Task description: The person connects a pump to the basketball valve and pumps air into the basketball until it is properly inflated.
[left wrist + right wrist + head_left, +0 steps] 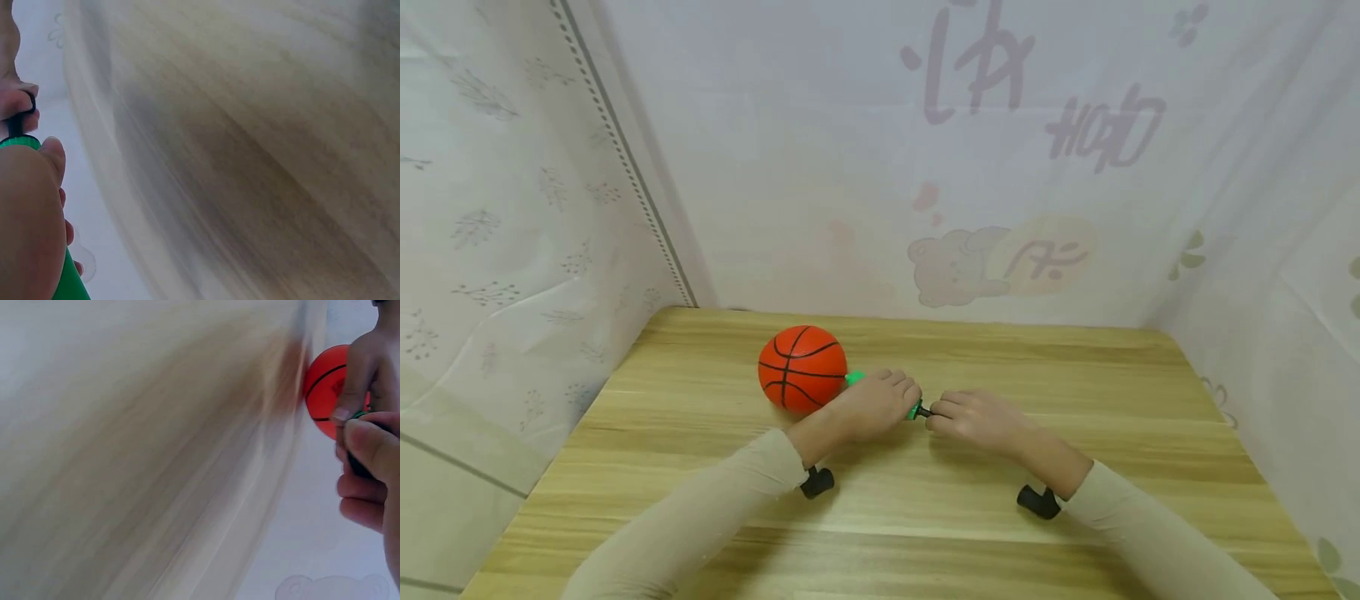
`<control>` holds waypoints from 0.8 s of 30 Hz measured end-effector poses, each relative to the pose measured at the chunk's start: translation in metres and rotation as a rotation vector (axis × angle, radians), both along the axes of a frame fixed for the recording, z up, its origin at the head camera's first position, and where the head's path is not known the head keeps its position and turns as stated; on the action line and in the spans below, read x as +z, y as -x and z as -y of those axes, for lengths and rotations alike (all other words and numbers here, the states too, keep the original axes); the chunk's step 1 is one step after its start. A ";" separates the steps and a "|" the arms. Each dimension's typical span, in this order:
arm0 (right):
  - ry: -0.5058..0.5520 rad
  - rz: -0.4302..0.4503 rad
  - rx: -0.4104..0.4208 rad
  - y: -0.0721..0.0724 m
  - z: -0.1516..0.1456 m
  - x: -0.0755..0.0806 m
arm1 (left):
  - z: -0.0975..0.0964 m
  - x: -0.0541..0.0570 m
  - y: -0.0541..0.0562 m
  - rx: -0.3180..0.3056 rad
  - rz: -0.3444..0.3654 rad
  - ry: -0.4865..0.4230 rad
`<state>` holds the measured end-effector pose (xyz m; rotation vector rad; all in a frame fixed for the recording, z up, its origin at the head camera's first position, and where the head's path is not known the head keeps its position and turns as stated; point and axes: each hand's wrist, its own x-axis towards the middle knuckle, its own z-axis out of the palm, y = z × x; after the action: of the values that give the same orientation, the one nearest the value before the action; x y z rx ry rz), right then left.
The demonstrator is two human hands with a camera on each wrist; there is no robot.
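An orange basketball (802, 369) with black lines sits on the wooden table, left of both hands. Against its right side is the tip end of a green hand pump (855, 378), which lies level. My left hand (878, 406) wraps its fingers round the green barrel and hides most of it. On the other end, my right hand (979, 420) grips the black pump handle (17, 125). A short length of black rod (924, 412) shows between the hands. Whether the tip is inside the ball cannot be seen clearly.
The wood-grain table (880, 533) spreads around the hands. A pale printed curtain (805, 167) hangs behind it and at both sides. Black wrist mounts hang under the left wrist (817, 482) and the right wrist (1039, 502).
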<state>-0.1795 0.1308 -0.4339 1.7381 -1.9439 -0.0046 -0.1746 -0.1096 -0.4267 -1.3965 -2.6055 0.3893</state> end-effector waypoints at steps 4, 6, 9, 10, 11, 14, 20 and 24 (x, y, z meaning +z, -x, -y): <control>0.014 -0.014 0.024 -0.001 0.003 -0.002 | 0.001 -0.001 -0.002 0.002 0.017 -0.002; 0.031 -0.026 0.042 -0.003 -0.001 -0.002 | 0.002 -0.001 -0.003 0.000 0.018 -0.011; 0.055 -0.022 0.057 -0.009 -0.013 -0.002 | 0.004 0.000 -0.004 -0.004 0.024 -0.026; 0.064 -0.017 0.058 -0.011 -0.018 -0.002 | 0.005 0.001 -0.004 -0.004 0.028 -0.034; 0.069 -0.013 0.056 -0.014 -0.024 -0.001 | 0.006 0.002 -0.004 -0.003 0.027 -0.034; 0.079 -0.001 0.051 -0.022 -0.041 0.000 | 0.008 0.003 -0.002 -0.010 0.026 -0.038; 0.065 0.006 0.041 -0.031 -0.063 -0.001 | 0.015 0.004 -0.001 -0.039 -0.001 -0.051; 0.043 0.011 0.035 -0.031 -0.059 -0.001 | 0.017 0.003 -0.001 -0.047 -0.031 -0.060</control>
<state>-0.1487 0.1898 -0.4350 1.7474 -1.9073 0.0583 -0.1740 -0.1264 -0.4237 -1.4178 -2.5327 0.3207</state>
